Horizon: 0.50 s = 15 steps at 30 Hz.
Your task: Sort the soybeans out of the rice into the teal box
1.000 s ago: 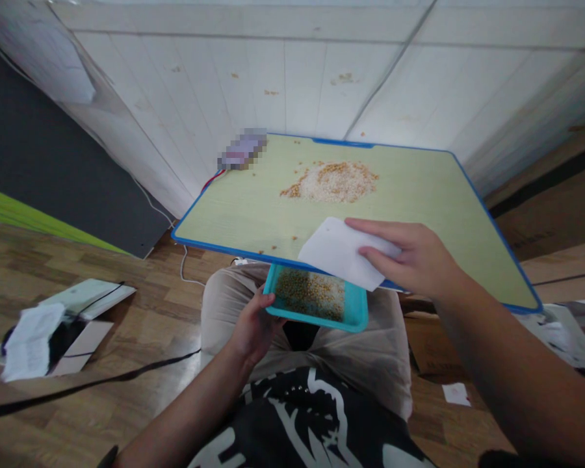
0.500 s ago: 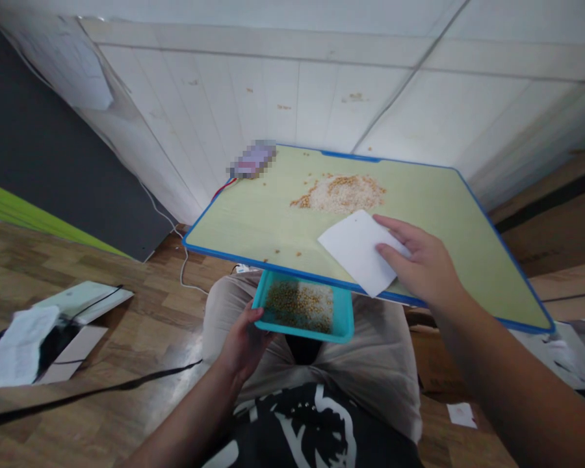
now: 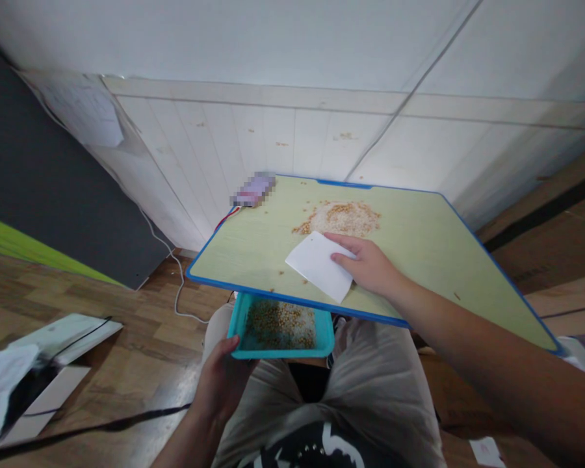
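Observation:
My right hand [image 3: 370,268] grips a white card [image 3: 318,265] by its right side, on the green tabletop [image 3: 419,240] just in front of a pile of mixed grains [image 3: 341,218]. My left hand [image 3: 223,382] holds a teal tray [image 3: 280,351] by its near left corner, under the table's blue front edge. The tray holds yellowish grains. Part of the tray is hidden by the table edge.
A few loose grains lie scattered on the tabletop. A blurred small object [image 3: 253,190] with red and white wires sits at the table's far left corner. White panelled wall stands behind. Papers and a dark cable [image 3: 39,377] lie on the wooden floor at left.
My right hand has slid the card away from the front edge toward the grain pile. The tray in my left hand has shifted left and lower under the table edge.

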Available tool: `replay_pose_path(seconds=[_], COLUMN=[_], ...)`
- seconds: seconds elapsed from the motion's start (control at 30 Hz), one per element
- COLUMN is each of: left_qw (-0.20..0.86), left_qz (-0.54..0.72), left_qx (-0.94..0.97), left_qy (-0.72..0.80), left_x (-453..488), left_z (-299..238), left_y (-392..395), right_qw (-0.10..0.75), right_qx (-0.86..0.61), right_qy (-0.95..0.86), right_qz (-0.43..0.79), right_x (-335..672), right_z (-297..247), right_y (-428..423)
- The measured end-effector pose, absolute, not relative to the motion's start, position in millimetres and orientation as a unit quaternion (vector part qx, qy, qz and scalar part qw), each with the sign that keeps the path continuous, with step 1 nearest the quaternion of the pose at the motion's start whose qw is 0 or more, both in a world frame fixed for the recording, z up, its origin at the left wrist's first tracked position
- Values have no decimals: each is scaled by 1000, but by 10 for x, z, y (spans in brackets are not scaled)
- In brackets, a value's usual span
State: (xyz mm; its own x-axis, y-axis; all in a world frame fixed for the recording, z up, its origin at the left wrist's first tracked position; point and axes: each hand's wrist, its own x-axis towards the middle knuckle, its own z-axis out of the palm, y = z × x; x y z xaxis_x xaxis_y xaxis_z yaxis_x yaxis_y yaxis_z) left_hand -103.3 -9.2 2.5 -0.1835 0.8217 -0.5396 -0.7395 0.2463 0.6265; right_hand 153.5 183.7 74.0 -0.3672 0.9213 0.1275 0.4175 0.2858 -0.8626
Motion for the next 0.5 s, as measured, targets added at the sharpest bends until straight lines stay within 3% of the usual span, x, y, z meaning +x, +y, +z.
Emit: replay_pose_path(seconds=[0.5], left_qw=[646], left_qz=[610], left_qx=[57], left_qy=[456], left_x=[-1115], left_z=[86], left_y=[-87], right_qw=[233], right_qx=[-381], right_qy=[-788], right_qz=[423], right_x=[1217], right_z=[801], right_y=[2020])
